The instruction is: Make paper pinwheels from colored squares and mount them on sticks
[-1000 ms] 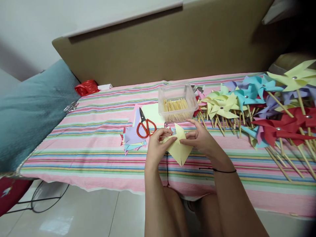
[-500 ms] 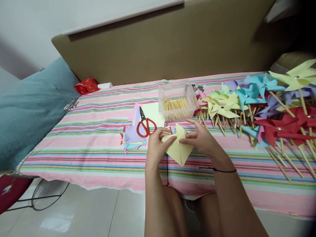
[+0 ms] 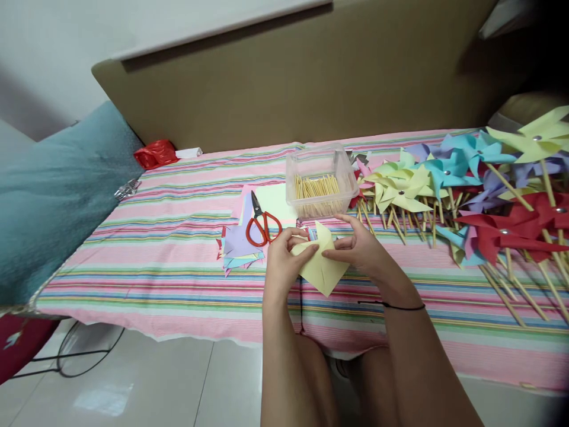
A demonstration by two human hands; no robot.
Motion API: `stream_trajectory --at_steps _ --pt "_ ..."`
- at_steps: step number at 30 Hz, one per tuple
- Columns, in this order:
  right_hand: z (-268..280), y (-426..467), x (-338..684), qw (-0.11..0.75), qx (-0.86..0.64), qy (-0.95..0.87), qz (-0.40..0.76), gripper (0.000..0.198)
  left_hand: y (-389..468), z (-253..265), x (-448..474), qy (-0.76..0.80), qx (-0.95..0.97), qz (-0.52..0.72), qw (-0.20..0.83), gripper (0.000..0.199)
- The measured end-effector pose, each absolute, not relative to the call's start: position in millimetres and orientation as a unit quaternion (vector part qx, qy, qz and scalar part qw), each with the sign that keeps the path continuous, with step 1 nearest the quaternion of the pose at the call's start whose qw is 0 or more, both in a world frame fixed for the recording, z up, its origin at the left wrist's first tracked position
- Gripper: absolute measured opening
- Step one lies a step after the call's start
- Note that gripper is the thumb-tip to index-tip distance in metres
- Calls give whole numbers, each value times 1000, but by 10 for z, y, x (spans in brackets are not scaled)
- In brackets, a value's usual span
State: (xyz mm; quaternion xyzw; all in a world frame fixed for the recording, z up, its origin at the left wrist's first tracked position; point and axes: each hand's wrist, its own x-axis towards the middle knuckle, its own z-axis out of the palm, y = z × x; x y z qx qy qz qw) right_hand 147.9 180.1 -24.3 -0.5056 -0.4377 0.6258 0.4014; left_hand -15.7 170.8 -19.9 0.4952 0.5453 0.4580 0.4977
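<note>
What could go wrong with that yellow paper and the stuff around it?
The yellow paper might tear at its slit-like line if the left hand and right hand pull apart. The left hand could bump the scissors close by. The right hand might nudge the plastic box of sticks.

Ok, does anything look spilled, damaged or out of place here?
Nothing clearly stands out. The sticks lie inside the plastic box; the left hand pinches the yellow paper, the right hand touching it. Only the coloured paper pieces look untidy, unevenly stacked beside the scissors.
</note>
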Motion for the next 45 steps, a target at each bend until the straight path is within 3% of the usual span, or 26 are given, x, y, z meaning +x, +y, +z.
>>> stream_trajectory --at_steps 17,29,41,45 --pt "-323 1838 1464 414 -502 -432 625 94 1718 -229 -168 550 498 463 485 20" --pt "-296 1828 1455 409 -504 -426 630 76 1711 -205 -153 539 486 472 500 27" --pt "-310 1893 1474 547 -523 -315 573 74 1760 -223 -142 515 392 590 483 38" --pt "-338 1913 1465 564 -531 -297 558 77 1750 -184 -61 499 403 614 459 32"
